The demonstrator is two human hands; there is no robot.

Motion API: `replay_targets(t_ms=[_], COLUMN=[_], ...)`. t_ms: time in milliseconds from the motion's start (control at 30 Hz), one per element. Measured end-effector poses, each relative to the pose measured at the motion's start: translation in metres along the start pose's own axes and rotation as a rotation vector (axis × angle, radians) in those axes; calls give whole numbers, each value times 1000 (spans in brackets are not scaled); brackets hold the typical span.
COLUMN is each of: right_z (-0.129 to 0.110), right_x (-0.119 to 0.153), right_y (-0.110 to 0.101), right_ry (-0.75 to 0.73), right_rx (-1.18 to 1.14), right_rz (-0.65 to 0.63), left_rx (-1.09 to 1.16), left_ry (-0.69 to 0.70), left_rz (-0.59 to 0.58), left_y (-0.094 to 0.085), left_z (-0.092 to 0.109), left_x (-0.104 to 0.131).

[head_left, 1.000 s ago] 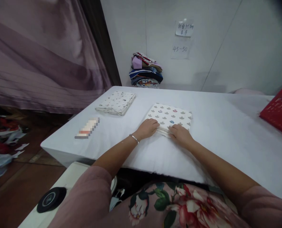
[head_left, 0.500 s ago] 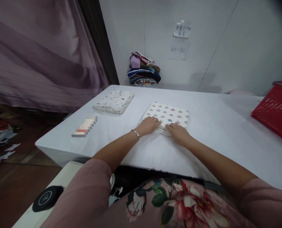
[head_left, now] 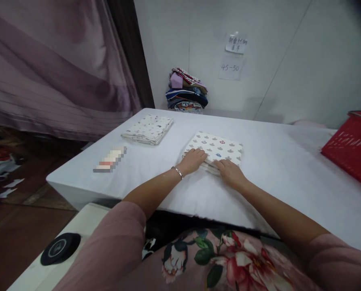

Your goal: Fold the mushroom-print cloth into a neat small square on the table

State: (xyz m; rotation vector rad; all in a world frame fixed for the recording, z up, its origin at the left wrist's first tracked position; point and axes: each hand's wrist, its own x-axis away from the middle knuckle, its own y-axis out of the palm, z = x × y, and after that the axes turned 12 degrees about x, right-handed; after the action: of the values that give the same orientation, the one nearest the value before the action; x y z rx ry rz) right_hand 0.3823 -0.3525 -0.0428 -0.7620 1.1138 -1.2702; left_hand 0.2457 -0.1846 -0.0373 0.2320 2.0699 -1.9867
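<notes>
Fingers: those of the left hand [head_left: 193,160] lie flat and spread on the near left corner of the folded patterned cloth [head_left: 218,148], released, pressing down rather than gripping; those of the right hand [head_left: 230,171] lie flat on the cloth's near edge, likewise released.
Wrist: a thin bracelet [head_left: 178,172] sits on the left wrist.
Folded patterned cloth: white with grey shapes and a few red and blue ones, lying flat on the white surface [head_left: 289,161], near its middle and just ahead of the person.
Hands: close together, side by side along the cloth's near edge, not touching each other.
Second folded cloth [head_left: 147,129]: pale with small dark marks, lying on the surface to the left and farther back, well apart from the hands.
Blurred item [head_left: 110,159]: small, near the left edge of the surface; what it is cannot be told.
Red basket [head_left: 353,147]: at the right edge of the surface.
Stack of clothes [head_left: 186,90]: many colours, piled against the wall behind the surface.
Paper notes [head_left: 232,55]: fixed to the wall above.
</notes>
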Motion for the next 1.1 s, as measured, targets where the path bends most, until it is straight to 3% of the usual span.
replay_targets(t_ms=[333,500,700,833,967,1100], right_z=[-10,-10,-16,-17,-3,26], right_x=[9,11,9,13,16,-10], right_y=[12,14,21,15,-1,-9], right_ry=[-27,-27,-12,-26,-76,2], right_rx=[-67,-73,-82,-102,-215,-327], right_rz=[79,112,214,225,201,273], left_rx=[69,118,391,336,233,232], left_ry=[-50,-66,-146,-153,-227,-239], left_rz=[34,45,207,197,157,137], left_y=[22,14,-5,5,26,33], left_z=[-4,0,18,25,24,24], left_x=[20,21,-8,-27,-23,-16])
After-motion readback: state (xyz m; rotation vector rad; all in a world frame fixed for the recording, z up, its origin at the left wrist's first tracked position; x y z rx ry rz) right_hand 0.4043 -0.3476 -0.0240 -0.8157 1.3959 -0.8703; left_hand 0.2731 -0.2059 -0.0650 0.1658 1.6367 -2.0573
